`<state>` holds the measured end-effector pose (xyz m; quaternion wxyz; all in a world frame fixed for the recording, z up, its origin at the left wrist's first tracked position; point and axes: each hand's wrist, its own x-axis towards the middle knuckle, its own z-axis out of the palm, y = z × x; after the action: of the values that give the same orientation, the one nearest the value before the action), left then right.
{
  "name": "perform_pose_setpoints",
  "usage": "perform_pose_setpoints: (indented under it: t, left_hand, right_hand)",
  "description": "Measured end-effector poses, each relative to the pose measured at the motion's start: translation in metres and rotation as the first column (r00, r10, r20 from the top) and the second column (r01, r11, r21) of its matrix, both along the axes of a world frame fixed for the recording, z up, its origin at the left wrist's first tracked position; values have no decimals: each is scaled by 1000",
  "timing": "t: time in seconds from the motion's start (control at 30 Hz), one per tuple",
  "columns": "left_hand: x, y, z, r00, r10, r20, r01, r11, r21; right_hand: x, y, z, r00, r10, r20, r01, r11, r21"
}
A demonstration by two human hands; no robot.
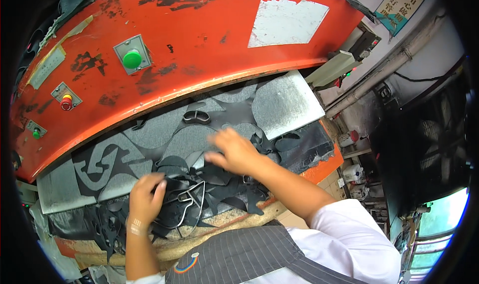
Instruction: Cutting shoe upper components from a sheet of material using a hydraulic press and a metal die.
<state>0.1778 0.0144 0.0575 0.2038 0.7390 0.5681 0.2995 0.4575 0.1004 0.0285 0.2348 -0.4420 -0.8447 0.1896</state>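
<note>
My right hand (234,151) hovers over a dark sheet (232,112) with cut-out shapes, fingers and thumb apart, slightly blurred and holding nothing I can see. My left hand (144,196) is above black scraps (110,221) at the near edge, its thumb apart from partly curled fingers; nothing shows in it. Between and below the hands, a bare metal cutting die (185,204) with thin bent strips lies tilted on the scraps. A dark ring-shaped piece, apparently a small cutting die (196,117), stands on the sheet beyond my right hand.
A red press beam (189,49) spans the far side above the pale cutting bed (289,107). It carries a green button (132,59) and a red knob (66,102). A large black fan (436,134) stands at right. A rounded padded edge (224,229) borders the bed near me.
</note>
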Motion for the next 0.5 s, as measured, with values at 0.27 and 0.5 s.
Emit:
perform_pose_setpoints:
  t: [0.27,0.5]
  left_hand:
    - [42,110,-91,941,77,-329,-48,994,96]
    - [79,111,-72,982,65,-177,-41,990,134]
  right_hand:
    - [-37,80,-54,928,-93,-360,130,988,79]
    - [49,93,-37,984,-61,-168,67,997,27]
